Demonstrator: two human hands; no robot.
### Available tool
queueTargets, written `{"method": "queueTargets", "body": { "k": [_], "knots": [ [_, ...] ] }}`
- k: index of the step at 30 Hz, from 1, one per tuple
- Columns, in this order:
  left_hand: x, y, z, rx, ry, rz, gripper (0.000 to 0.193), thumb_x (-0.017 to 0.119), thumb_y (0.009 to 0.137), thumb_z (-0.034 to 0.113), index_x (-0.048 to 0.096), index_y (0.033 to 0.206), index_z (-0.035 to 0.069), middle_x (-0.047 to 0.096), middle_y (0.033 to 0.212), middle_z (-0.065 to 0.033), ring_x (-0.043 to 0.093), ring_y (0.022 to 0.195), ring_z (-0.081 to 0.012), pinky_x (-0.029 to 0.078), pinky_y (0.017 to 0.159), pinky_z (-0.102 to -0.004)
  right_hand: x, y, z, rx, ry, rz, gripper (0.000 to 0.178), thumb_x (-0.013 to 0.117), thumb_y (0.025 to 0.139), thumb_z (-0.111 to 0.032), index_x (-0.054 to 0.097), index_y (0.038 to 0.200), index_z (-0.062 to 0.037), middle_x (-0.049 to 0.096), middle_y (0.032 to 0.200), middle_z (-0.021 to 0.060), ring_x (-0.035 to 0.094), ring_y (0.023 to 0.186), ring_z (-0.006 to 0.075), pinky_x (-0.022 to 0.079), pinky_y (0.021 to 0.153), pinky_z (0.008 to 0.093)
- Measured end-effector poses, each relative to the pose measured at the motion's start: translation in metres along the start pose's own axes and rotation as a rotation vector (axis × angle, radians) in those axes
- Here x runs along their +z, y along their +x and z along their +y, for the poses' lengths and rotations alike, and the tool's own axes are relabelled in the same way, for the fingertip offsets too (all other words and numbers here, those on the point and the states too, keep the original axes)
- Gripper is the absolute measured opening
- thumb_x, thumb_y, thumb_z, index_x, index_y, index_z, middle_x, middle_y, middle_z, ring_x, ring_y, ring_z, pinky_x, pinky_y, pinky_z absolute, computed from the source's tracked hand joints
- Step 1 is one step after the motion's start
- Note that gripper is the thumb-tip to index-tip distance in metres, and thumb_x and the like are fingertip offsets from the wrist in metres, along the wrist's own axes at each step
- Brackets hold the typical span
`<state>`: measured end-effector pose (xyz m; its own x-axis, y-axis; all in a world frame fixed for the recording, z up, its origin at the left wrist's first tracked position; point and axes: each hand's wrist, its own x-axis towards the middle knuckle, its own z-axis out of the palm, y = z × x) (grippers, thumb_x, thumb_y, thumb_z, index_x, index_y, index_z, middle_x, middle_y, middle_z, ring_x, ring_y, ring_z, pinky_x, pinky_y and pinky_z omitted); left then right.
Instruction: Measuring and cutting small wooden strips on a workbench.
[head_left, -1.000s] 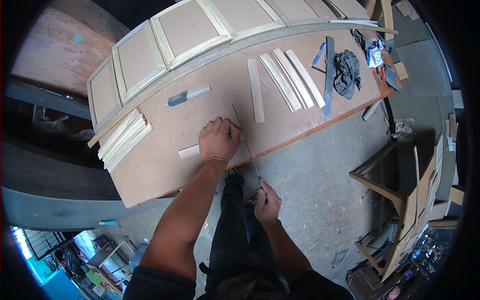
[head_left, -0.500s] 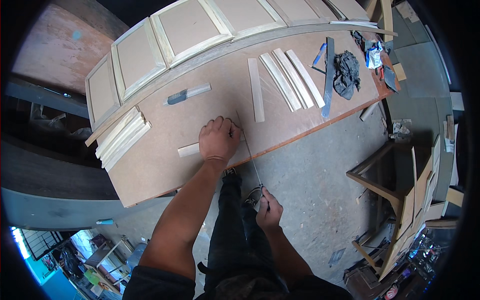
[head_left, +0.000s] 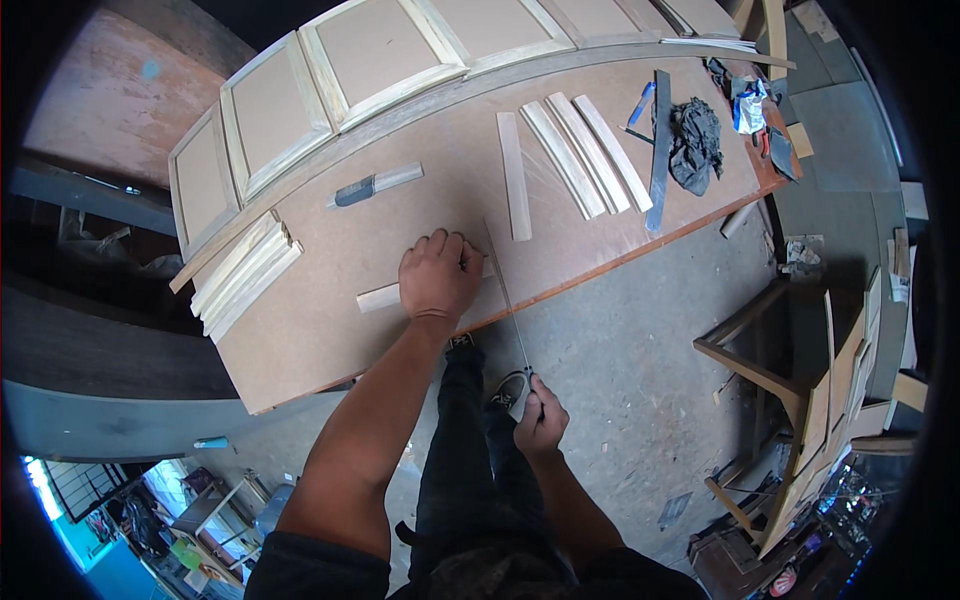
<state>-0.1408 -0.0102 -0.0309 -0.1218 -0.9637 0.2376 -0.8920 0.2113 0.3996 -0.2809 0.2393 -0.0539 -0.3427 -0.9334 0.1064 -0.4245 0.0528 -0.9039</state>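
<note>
My left hand (head_left: 438, 275) is closed over a short wooden strip (head_left: 378, 298) near the table's front edge, pressing it on the tabletop. The strip's left end sticks out past the wrist, and a bit of its other end shows beyond the thumb. My right hand (head_left: 541, 415), off the table's edge, grips the dark handle of what looks like a handsaw (head_left: 514, 318). Its thin blade, seen edge-on, slants up over the table edge, just right of the strip's end. Right of the blade lies a flat wooden strip (head_left: 513, 178), beside several moulding strips (head_left: 563, 162).
Framed panels (head_left: 385, 60) line the table's far side. A stack of strips (head_left: 245, 275) lies left, a dark-wrapped wood piece (head_left: 355, 191) mid-table. At right are a blue-grey bar (head_left: 658, 150), a blue pen (head_left: 641, 103) and crumpled black material (head_left: 696, 145). A wooden frame (head_left: 750, 370) stands on the floor.
My right hand and the saw have shifted slightly to the right, so the blade sits farther from my left hand. The left hand has hardly moved.
</note>
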Motion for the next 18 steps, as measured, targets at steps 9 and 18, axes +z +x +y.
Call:
{"method": "queueTargets", "body": {
  "k": [9, 18],
  "knots": [
    [0.002, -0.001, 0.001, -0.014, 0.012, 0.002, 0.011, 0.065, 0.084, 0.021, 0.065, 0.078, 0.011, 0.062, 0.083, -0.0072, 0.064, 0.081, -0.0294, 0.05, 0.074, -0.0445, 0.005, 0.013, -0.004, -0.068, -0.014, -0.01, 0.029, 0.053, 0.1, -0.003, 0.065, 0.12, 0.0147, 0.072, 0.104, 0.0322, 0.075, 0.093, 0.0419, 0.06, 0.081, 0.0411],
    [0.0, -0.001, 0.001, -0.018, 0.024, -0.011, 0.011, 0.066, 0.083, 0.021, 0.065, 0.078, 0.011, 0.062, 0.083, -0.007, 0.064, 0.082, -0.0292, 0.05, 0.074, -0.0445, 0.004, 0.008, 0.0, -0.042, -0.005, -0.051, 0.03, 0.052, 0.099, -0.001, 0.065, 0.12, 0.0149, 0.072, 0.1, 0.0315, 0.075, 0.086, 0.0386, 0.059, 0.077, 0.0383]
  ]
}}
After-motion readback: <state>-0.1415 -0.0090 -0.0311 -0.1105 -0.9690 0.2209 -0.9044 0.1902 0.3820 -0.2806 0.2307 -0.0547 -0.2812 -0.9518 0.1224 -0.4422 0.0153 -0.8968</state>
